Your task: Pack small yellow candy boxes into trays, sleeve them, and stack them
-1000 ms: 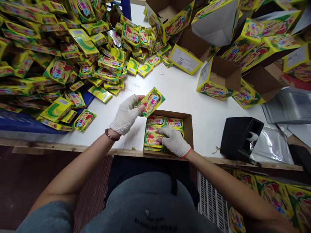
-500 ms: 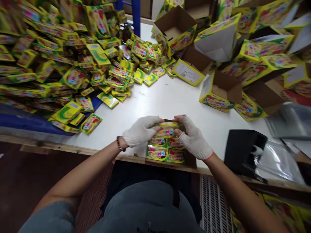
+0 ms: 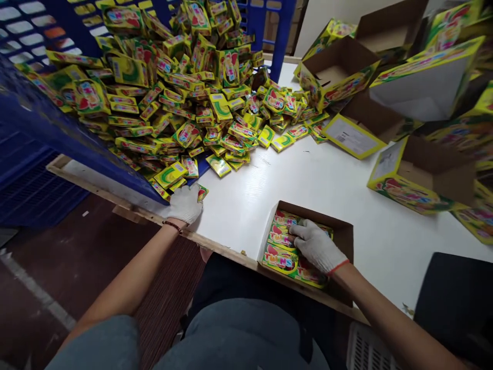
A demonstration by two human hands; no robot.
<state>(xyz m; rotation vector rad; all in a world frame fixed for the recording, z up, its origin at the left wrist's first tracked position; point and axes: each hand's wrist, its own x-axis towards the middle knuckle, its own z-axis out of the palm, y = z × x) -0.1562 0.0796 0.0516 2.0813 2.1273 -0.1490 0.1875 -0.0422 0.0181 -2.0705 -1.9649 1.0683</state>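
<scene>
A brown cardboard box [image 3: 341, 234] sits at the near edge of the white table [image 3: 308, 180], filled with yellow candy packets [image 3: 279, 257]. My right hand [image 3: 316, 245], in a white knit glove, lies flat on those packets with fingers spread. My left hand [image 3: 185, 204], also gloved, has reached left to the foot of a big heap of loose yellow packets [image 3: 185, 97]. Its fingers curl over a packet [image 3: 202, 192] lying on the table at the pile's edge.
Blue plastic crates [image 3: 46, 128] hold the heap at the left and back. Open printed cartons [image 3: 419, 180] stand and lie at the right and far right. A black object [image 3: 454, 303] sits at the near right. Bare table lies between box and heap.
Both hands were setting a packet into the box; now my left hand has swung left to the pile and my right hand presses on the packed packets. The view has turned left.
</scene>
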